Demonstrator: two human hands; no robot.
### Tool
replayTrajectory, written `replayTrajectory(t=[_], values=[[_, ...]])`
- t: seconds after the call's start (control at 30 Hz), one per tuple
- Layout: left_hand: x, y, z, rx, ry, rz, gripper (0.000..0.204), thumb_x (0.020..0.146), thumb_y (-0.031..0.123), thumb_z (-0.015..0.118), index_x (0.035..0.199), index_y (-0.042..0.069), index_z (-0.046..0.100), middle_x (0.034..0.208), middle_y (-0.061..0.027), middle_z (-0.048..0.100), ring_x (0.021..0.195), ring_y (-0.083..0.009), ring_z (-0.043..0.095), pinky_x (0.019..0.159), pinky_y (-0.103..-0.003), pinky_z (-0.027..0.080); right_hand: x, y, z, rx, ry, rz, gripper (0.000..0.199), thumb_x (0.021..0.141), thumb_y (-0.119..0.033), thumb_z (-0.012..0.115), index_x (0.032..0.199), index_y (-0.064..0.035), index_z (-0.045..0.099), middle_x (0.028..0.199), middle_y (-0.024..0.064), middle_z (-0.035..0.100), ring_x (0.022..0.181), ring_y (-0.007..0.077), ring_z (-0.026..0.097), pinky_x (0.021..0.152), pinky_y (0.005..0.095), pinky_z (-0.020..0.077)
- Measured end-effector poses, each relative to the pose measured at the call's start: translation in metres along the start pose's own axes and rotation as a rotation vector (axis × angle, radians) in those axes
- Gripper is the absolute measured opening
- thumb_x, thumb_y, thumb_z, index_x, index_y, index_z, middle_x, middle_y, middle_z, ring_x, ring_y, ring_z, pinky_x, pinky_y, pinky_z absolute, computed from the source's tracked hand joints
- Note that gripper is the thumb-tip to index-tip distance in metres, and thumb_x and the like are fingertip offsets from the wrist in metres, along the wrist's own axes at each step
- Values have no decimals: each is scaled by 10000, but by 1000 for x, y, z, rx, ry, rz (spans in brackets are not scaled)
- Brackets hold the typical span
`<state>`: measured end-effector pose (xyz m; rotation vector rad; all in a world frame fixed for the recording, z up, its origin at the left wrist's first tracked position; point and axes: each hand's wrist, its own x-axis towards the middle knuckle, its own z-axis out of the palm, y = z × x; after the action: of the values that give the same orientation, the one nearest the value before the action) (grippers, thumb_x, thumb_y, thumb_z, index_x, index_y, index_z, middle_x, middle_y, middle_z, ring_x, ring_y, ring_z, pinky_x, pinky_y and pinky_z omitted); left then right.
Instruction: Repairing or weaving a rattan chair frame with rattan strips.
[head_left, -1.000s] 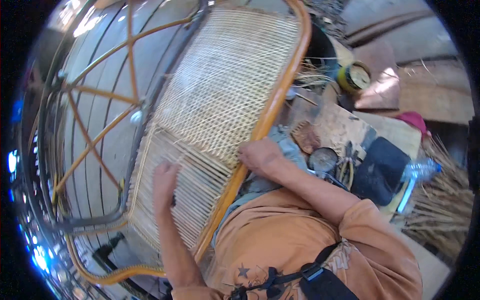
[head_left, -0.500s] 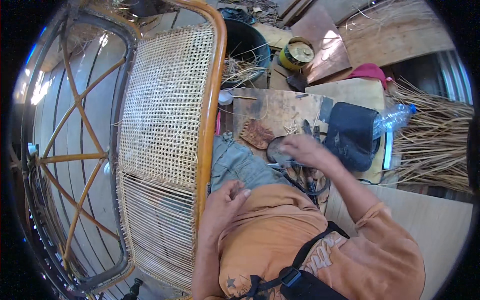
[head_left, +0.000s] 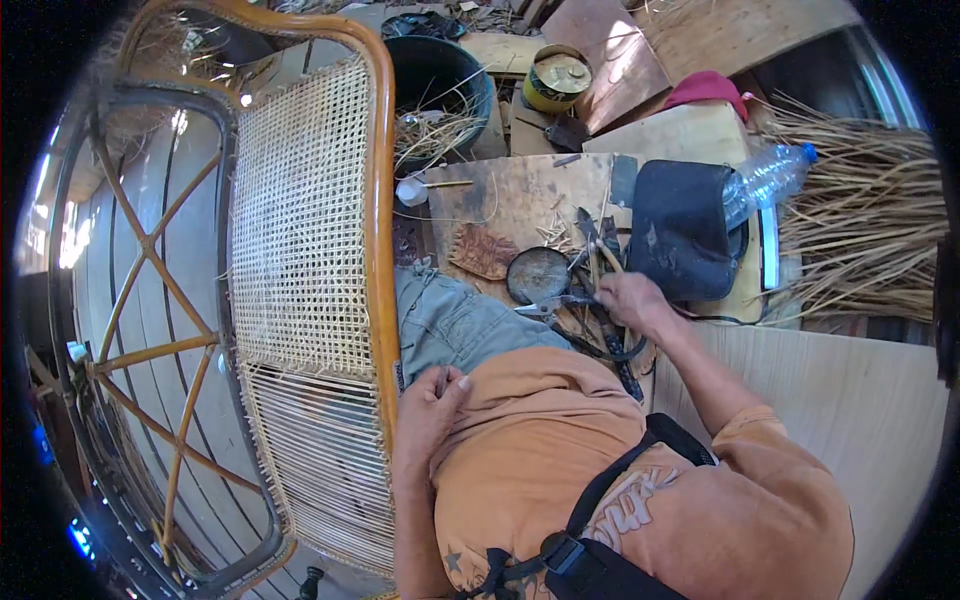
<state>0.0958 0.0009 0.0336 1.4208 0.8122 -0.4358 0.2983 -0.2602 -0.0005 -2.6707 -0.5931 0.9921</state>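
A plank floor runs behind the chair frame, and to the right I have a worn board surface with a round dish, a black pouch and loose tools on it. The cane panel is at my left, bordered by a glossy rail; its upper part is an open mesh, its lower part only parallel strands.

A second ago both hands were at the panel. Now I have the right hand down among the tools, its fingers curled beside a tan handle; I can't tell whether they are clamped on it. The left hand rests near the lap, fingers bent and thumb close by, and I can't make out anything between them.

I read this as a pause in handling the cane, with the tools drawing the attention. The lower strands look unchanged.
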Motion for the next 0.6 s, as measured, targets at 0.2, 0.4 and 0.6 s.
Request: replayTrajectory(t=[0.2, 0.4, 0.6], values=[[0, 0, 4, -60, 16, 46, 119, 862, 142, 584, 859, 24, 566, 698, 41, 489, 620, -50, 415, 556, -207, 363, -32, 11, 55, -28, 19, -8, 195, 834, -221, 528, 826, -49, 622, 813, 166, 629, 808, 346, 609, 695, 441, 476], [1, -6, 1, -19, 33, 23, 118, 863, 144, 582, 837, 29, 568, 697, 42, 494, 627, -49, 419, 561, -208, 364, -14, -7, 76, -124, 56, -49, 196, 836, -217, 503, 846, -70, 633, 838, 144, 647, 821, 331, 623, 704, 451, 479], [-3, -8, 3, -35, 45, 80, 116, 861, 159, 585, 854, 44, 578, 699, 49, 495, 652, -43, 426, 579, -204, 367, 2, -16, 72, -222, -148, 24, 233, 850, -220, 459, 875, -69, 635, 853, 206, 635, 826, 363, 625, 692, 480, 480]])
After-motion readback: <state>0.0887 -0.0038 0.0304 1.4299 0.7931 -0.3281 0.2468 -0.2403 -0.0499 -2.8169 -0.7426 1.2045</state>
